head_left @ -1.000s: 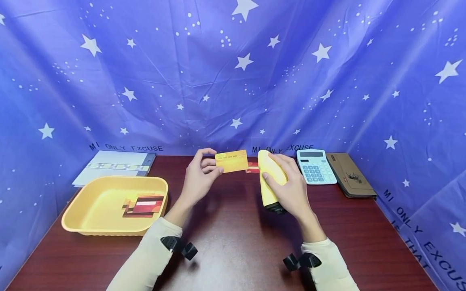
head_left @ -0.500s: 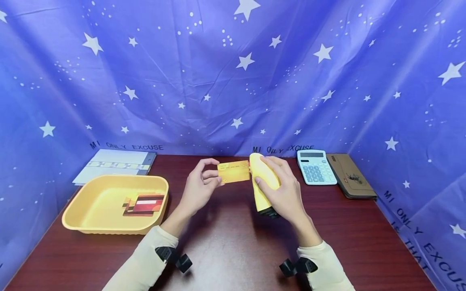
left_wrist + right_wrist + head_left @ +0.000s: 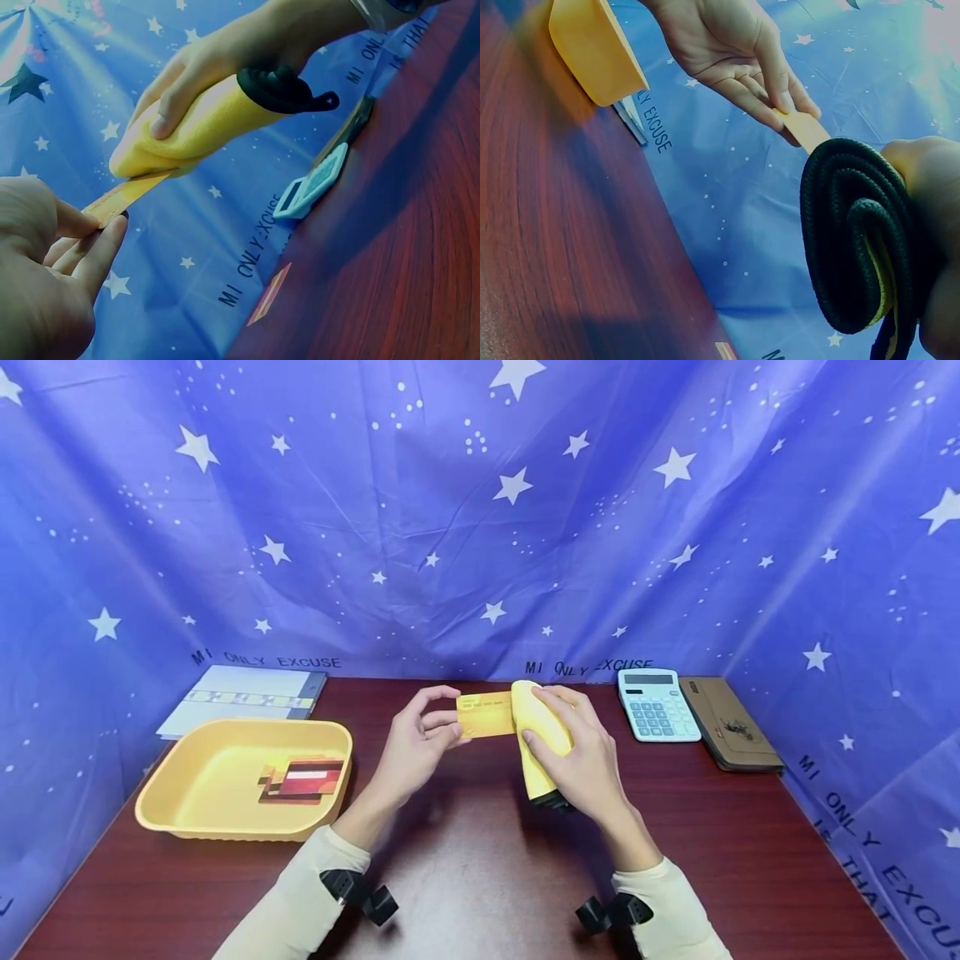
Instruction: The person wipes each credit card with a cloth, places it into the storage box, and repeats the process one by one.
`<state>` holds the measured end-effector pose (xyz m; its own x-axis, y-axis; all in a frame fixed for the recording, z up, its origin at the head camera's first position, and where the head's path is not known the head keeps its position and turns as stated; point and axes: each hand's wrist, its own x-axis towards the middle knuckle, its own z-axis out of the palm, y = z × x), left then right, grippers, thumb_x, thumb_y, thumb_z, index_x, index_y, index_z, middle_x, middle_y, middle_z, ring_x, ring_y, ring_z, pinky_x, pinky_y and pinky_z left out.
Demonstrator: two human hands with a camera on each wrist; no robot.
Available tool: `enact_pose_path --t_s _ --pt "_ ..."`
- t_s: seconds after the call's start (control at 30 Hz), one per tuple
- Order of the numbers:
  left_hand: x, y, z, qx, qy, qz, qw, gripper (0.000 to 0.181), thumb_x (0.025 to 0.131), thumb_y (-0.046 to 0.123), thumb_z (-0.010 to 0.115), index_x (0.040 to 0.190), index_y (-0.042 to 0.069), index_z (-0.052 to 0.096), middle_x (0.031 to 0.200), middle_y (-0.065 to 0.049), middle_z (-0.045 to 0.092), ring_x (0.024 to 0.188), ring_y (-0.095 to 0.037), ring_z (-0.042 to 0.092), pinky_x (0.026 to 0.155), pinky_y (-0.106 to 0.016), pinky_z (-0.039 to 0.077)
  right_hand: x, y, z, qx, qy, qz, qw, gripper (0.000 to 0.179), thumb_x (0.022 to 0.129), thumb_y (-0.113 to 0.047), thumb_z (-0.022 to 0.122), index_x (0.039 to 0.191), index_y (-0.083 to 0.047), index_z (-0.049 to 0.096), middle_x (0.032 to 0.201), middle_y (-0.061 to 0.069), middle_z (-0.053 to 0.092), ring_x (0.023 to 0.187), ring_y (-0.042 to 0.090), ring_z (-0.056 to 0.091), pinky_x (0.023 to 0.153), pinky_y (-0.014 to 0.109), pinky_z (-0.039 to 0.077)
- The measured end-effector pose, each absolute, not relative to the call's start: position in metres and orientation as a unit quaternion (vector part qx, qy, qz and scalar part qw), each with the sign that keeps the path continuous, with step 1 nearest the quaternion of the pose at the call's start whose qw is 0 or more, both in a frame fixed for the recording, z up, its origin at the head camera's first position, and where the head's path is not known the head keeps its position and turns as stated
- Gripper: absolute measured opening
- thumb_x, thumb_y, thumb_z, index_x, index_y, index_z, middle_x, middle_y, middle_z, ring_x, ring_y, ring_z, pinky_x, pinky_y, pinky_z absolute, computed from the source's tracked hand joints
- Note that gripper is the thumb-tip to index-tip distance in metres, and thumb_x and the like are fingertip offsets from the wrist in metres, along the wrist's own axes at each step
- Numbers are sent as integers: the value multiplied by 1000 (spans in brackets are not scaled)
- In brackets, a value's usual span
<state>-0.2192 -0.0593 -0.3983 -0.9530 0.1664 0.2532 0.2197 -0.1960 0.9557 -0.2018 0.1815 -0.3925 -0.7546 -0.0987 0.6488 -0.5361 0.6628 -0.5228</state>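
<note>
My left hand (image 3: 416, 743) pinches the left end of a gold bank card (image 3: 482, 716) between thumb and fingers, raised above the table. My right hand (image 3: 581, 756) grips a rolled yellow cloth (image 3: 534, 770) with a black edge. The cloth's left side touches and covers the right end of the card. The left wrist view shows the cloth (image 3: 202, 131) meeting the card's far end (image 3: 127, 196). In the right wrist view, the roll's black folded end (image 3: 840, 247) faces the camera. A red card (image 3: 268, 295) lies on the table, hidden in the head view.
A yellow tray (image 3: 202, 777) on the left holds several red and gold cards (image 3: 307, 778). Behind it lies a white and grey notebook (image 3: 240, 693). A light blue calculator (image 3: 658, 706) and a brown wallet (image 3: 731, 722) lie at the back right. Starry blue curtain encloses the table.
The cloth has moved left from beside the card onto its right end. The card, still pinched, has come slightly lower. The red card behind has become hidden in the head view.
</note>
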Motion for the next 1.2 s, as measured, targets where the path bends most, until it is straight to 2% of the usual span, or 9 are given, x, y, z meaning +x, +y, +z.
enact_pose_path --t_s 0.07,0.23,0.33,0.6,0.83,1.2 --pt "-219 -59 -397 -154 -628 -763 12 48 91 -17 59 135 3 55 108 -32 70 88 -16 74 93 -52 64 -202 182 -393 185 -861 366 300 59 84 -22 84 140 -26 65 138 -1 63 120 19 64 81 39 57" --pt "-220 -59 -396 -156 -613 -775 2 47 92 -15 60 135 3 55 109 -29 72 90 -16 75 91 -47 66 -202 180 -394 187 -858 371 301 58 84 -21 84 140 -25 66 137 0 64 119 19 65 83 38 56" --pt "-220 -60 -396 -160 -608 -778 1 46 92 -14 61 134 2 55 110 -31 71 91 -16 75 92 -50 65 -203 178 -393 190 -854 379 302 58 84 -20 84 139 -25 66 137 0 64 119 20 65 85 36 56" --pt "-217 -60 -394 -151 -600 -786 -5 45 93 -15 61 135 1 54 110 -30 72 95 -15 75 91 -45 66 -201 174 -395 203 -838 405 305 59 83 -17 84 139 -24 66 138 1 64 121 19 63 92 23 52" --pt "-213 -57 -394 -163 -602 -782 -9 45 93 -16 58 135 -1 52 115 -39 67 94 -16 74 91 -44 65 -200 173 -394 224 -843 384 302 60 83 -18 83 140 -24 65 139 0 63 121 19 64 86 32 56" --pt "-211 -53 -398 -169 -601 -781 -11 46 93 -16 60 135 0 52 117 -41 66 95 -17 75 93 -48 64 -199 170 -397 239 -846 378 289 59 83 -18 84 139 -25 66 139 1 62 114 20 66 79 31 57"
